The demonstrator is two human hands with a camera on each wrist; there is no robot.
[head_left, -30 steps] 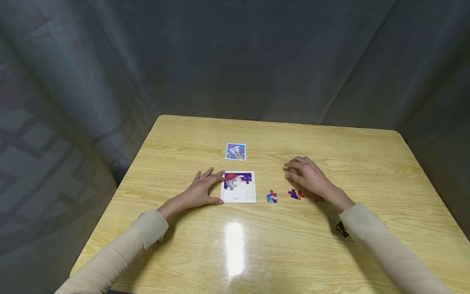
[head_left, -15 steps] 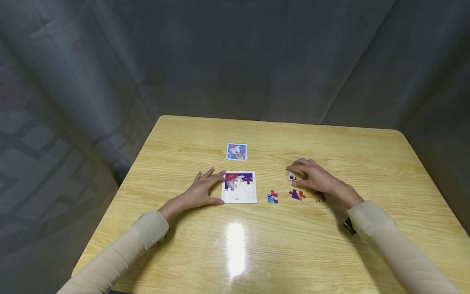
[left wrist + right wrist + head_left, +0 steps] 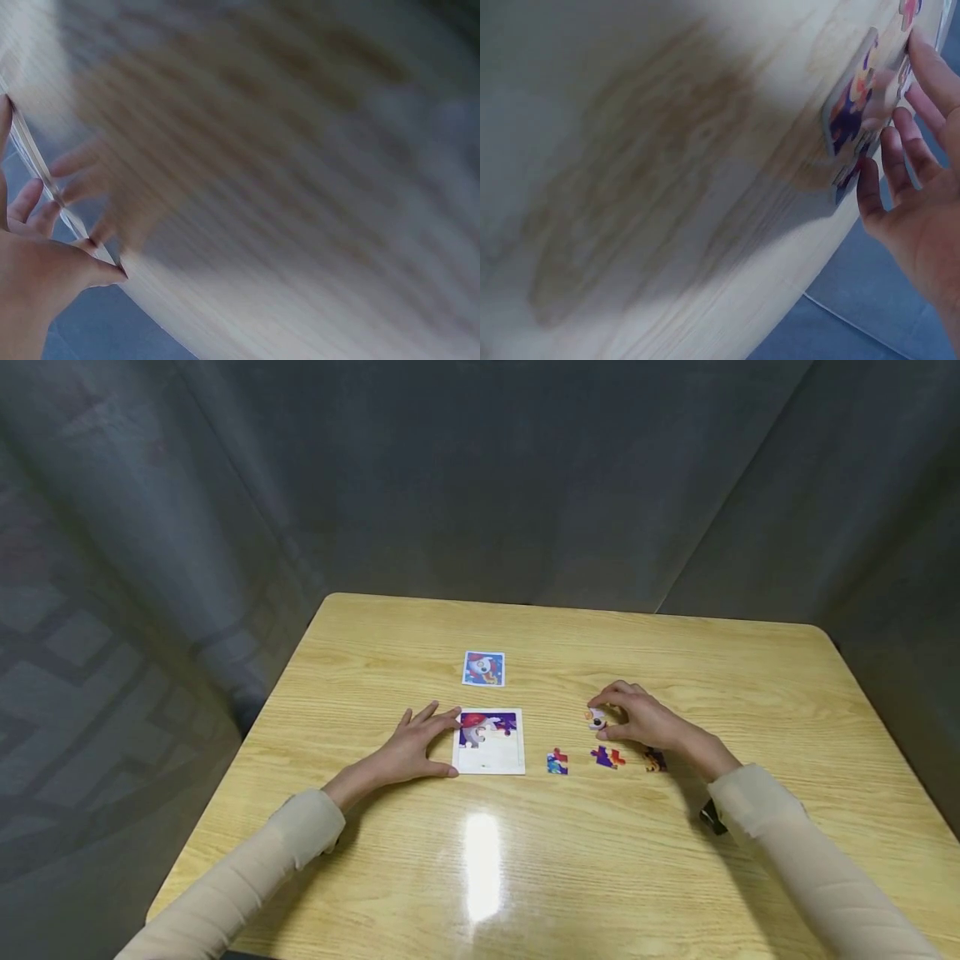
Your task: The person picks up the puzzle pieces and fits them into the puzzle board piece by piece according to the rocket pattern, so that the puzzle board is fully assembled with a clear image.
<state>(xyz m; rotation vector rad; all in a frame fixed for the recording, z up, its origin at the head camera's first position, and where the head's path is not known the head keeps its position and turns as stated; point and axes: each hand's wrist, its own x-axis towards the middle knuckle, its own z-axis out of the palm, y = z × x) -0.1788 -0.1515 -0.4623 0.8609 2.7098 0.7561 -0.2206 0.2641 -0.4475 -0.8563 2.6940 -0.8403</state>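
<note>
In the head view, my left hand point(image 3: 414, 747) lies at the left side of a white puzzle tray point(image 3: 491, 762), fingers spread, index fingertip at its upper corner and thumb at its lower one. Puzzle pieces with purple, red and grey printing fill the tray's upper left and top. To the right, my right hand point(image 3: 651, 724) pinches a white puzzle piece point(image 3: 596, 719) with a dark spot between thumb and index finger, low over the table. The left wrist view shows the thumb point(image 3: 105, 271) against the tray's thin edge.
Loose puzzle pieces lie nearer the front: a blue-and-red one point(image 3: 557, 762), a purple-and-red one point(image 3: 604, 757) and a dark orange one point(image 3: 656, 761) below the right wrist. A small picture card point(image 3: 483, 669) lies behind the tray on the wooden table point(image 3: 375, 877).
My right hand has shifted slightly right and its thumb and index finger have come round the white puzzle piece, which now shows between them. My left hand stays at the tray.
</note>
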